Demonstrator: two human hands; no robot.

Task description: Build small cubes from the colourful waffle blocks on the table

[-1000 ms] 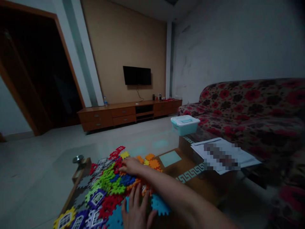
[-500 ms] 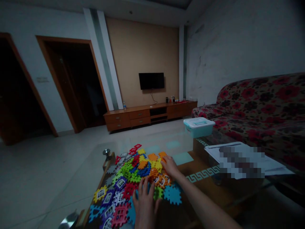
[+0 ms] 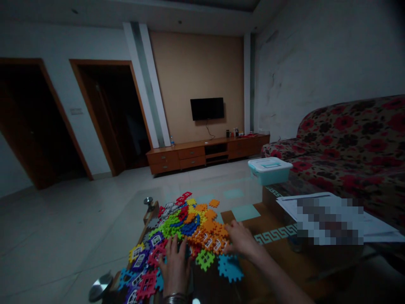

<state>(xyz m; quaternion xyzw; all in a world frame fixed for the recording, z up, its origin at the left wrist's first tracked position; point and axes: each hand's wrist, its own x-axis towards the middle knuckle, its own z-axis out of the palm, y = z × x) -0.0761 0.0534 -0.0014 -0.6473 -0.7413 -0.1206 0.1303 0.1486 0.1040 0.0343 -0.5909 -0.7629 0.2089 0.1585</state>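
A pile of interlocking puzzle pieces [image 3: 193,228] lies on the near end of the glass-topped desk [image 3: 272,234], with a plastic storage box [image 3: 269,171] at its far end and papers [image 3: 329,219] on its right. A sofa [image 3: 344,139] runs along the right wall. Ahead, a wall-mounted television [image 3: 206,108] hangs above a low cabinet [image 3: 202,156], with two doorways [image 3: 104,114] to the left.

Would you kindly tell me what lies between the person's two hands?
In the head view, orange interlocking plastic toy tiles lie between the left hand and the right hand, with a green tile just below them.
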